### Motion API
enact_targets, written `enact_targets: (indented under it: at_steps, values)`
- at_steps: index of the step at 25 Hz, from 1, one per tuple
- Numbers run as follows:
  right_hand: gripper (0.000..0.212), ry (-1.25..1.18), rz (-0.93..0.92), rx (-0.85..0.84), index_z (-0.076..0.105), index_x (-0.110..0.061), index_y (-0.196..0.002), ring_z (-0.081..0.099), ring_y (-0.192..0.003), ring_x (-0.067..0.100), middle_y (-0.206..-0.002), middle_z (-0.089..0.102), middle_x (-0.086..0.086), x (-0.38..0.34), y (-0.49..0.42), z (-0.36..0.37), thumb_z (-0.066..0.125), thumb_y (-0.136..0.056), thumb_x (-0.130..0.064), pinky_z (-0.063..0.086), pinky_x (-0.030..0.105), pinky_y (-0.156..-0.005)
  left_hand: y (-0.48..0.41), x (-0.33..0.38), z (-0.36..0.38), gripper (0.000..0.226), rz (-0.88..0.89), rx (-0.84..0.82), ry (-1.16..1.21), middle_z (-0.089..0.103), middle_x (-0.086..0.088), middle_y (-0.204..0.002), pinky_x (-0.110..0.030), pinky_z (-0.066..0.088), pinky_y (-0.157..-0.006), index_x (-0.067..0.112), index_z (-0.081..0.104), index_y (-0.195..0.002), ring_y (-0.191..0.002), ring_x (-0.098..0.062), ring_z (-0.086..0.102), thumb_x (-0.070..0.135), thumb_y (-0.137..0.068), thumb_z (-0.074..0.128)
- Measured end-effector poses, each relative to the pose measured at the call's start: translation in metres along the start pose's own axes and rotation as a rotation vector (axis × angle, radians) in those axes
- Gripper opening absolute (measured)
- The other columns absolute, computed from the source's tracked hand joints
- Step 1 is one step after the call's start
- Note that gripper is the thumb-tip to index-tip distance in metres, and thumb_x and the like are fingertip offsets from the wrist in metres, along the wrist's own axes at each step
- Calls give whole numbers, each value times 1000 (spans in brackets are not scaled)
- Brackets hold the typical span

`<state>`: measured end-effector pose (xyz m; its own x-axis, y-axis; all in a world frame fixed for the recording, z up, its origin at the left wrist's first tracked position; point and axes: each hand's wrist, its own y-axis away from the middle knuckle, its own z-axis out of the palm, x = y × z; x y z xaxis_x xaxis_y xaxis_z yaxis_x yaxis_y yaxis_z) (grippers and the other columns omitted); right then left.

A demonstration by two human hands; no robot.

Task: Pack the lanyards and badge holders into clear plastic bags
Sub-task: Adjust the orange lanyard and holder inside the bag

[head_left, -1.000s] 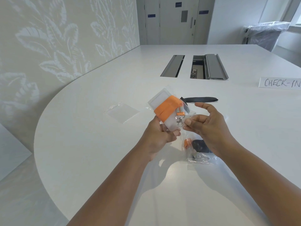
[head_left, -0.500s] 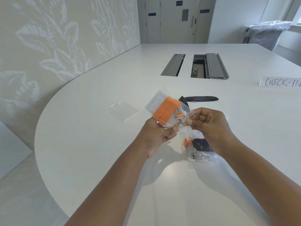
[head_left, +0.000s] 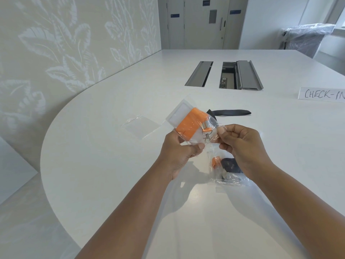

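Note:
Both hands hold a clear plastic bag (head_left: 212,122) above the white table (head_left: 112,165). Inside it are a folded orange lanyard (head_left: 190,126) with a metal clip (head_left: 206,137) and a clear badge holder (head_left: 180,112). My left hand (head_left: 179,154) grips the bag's lower left side. My right hand (head_left: 240,144) pinches the bag's open edge on the right. Below my right hand, a packed bag (head_left: 228,175) with orange and black lanyards lies on the table. A black lanyard (head_left: 230,112) lies loose behind the held bag. An empty clear bag (head_left: 142,126) lies to the left.
A white "CHECK-IN" sign (head_left: 322,95) stands at the right. Two cable hatches (head_left: 224,74) are set in the table's middle, one with its lid raised. The table's curved edge runs along the left by a leaf-patterned wall (head_left: 56,53).
My right hand went from open beside the bag to pinching its open edge. The bag has stayed at about the same height in my left hand.

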<state>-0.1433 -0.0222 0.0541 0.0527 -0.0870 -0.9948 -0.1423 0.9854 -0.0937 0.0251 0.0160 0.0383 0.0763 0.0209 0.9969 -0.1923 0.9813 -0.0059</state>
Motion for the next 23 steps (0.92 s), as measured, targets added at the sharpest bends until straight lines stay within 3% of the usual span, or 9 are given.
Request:
enact_targets:
  at_steps: [5, 9, 13, 16, 19, 23]
  values:
    - [11, 16, 4, 55, 67, -7, -83, 68, -61, 3, -63, 72, -6, -3, 4, 2, 64, -94, -9, 52, 25, -70, 2, 1, 5, 40, 15, 8, -14, 69, 4, -106, -29, 60, -75, 30, 61, -98, -104, -20, 66, 3, -76, 81]
    - [13, -73, 48, 67, 68, -10, -85, 71, -66, 9, -67, 74, -1, -4, 4, 2, 62, -96, -15, 51, 28, -72, 1, 0, 4, 38, 19, 21, -9, 70, 4, -104, -30, 61, -76, 29, 61, -96, -103, -22, 67, 4, -76, 81]
    - [14, -2, 24, 119, 65, -9, -87, 66, -58, 5, -63, 71, -5, -3, 3, 1, 59, -98, -14, 49, 29, -71, 1, -3, 6, 39, 22, 15, -13, 71, 1, -108, -35, 60, -80, 27, 63, -99, -104, -24, 68, 2, -75, 82]
    - [12, -126, 79, 17, 66, -8, -96, 70, -73, 14, -76, 74, 2, -3, 3, 2, 63, -95, -19, 54, 30, -72, -1, -5, 8, 39, 3, 38, 77, 72, -4, -108, -44, 59, -86, 23, 65, -101, -105, -29, 68, -1, -75, 81]
    - [21, -138, 152, -86, 65, 1, -100, 70, -77, 23, -81, 72, 12, -4, 7, 6, 69, -89, -16, 52, 18, -52, -1, -6, 10, 39, 8, 31, 151, 74, -8, -108, -42, 60, -84, 15, 68, -104, -104, -31, 69, -1, -73, 82]
    - [10, -143, 168, -69, 68, 4, -90, 73, -83, 29, -86, 75, 19, -5, 8, 4, 69, -87, -6, 54, 17, -53, 0, -7, 8, 41, 30, -42, 82, 73, -6, -111, -41, 60, -84, 15, 67, -109, -102, -26, 71, 1, -74, 83]
